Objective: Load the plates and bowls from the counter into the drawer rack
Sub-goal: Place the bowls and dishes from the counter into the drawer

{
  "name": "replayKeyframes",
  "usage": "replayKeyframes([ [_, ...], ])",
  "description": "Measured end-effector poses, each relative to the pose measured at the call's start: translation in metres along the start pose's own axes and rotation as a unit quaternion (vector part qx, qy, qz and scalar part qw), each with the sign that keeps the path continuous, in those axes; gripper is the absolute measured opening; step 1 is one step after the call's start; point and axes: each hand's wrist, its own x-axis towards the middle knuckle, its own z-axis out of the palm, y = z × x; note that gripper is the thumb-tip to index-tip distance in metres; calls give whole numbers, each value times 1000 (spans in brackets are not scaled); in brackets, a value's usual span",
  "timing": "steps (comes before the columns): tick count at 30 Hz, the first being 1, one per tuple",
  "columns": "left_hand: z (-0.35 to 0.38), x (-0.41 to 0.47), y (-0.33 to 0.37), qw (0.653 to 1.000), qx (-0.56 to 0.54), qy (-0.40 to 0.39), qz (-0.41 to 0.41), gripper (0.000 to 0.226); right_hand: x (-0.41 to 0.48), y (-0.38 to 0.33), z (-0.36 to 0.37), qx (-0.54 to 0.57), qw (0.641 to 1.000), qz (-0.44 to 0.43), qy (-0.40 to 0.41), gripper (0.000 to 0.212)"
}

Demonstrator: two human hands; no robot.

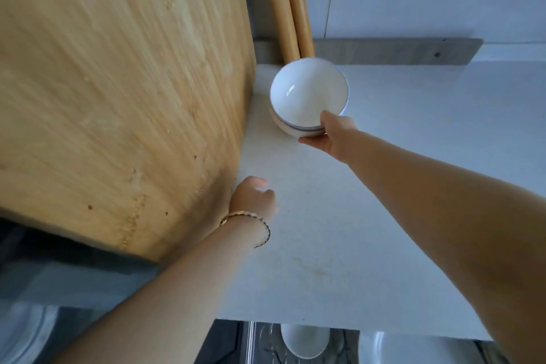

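Right hand (325, 136) grips the stacked white bowls (307, 91) on the counter (384, 216), thumb on the rim, fingers underneath; the top bowl is empty. Left hand (254, 195) hovers nearer us beside the wooden board (118, 97), blurred, fingers loosely curled, holding nothing. Below both forearms, another white bowl (304, 340) sits in the drawer rack (251, 340).

Bamboo board (118, 97) (at left), two wooden rods (279, 9)
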Motion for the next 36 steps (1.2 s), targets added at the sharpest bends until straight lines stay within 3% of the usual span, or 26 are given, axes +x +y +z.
replayKeyframes([
  [3, 1, -24, 12, 998, -68, -7, -11, 38, -41, 16, -34, 7, 999, 33, -20, 40],
  [5, 3, -51, 21, 994, -98, -36, -22, 50, -77, 26, -62, 17, 997, 66, -42, 25],
  [7, 4, -85, 30, 990, -108, -81, -32, 48, -113, 36, -92, -3, 994, 94, -53, 15],
  [10, 12, -137, 28, 988, -43, -141, -33, 29, -167, 48, -138, -102, 988, 89, -77, 25],
  [13, 27, -178, 4, 990, 29, -138, -28, 20, -213, 54, -178, -206, 970, 69, -106, 32],
  [18, 50, -242, -46, 985, -22, -133, -105, 33, -257, 67, -215, -309, 933, 115, -144, 33],
  [20, 57, -263, -65, 984, -15, -128, -125, 36, -269, 82, -227, -431, 892, 28, -132, 33],
  [23, 61, -289, -97, 982, 20, -131, -135, 34, -285, 109, -241, -577, 801, -67, -148, 44],
  [29, 52, -304, -157, 961, 144, -184, -146, 47, -293, 188, -255, -612, 757, 8, -229, 45],
  [33, 41, -279, -184, 937, 172, -219, -208, 38, -286, 240, -250, -549, 805, 86, -208, 40],
  [36, 28, -244, -209, 949, 186, -155, -202, 37, -281, 270, -249, -507, 835, 150, -152, 37],
])
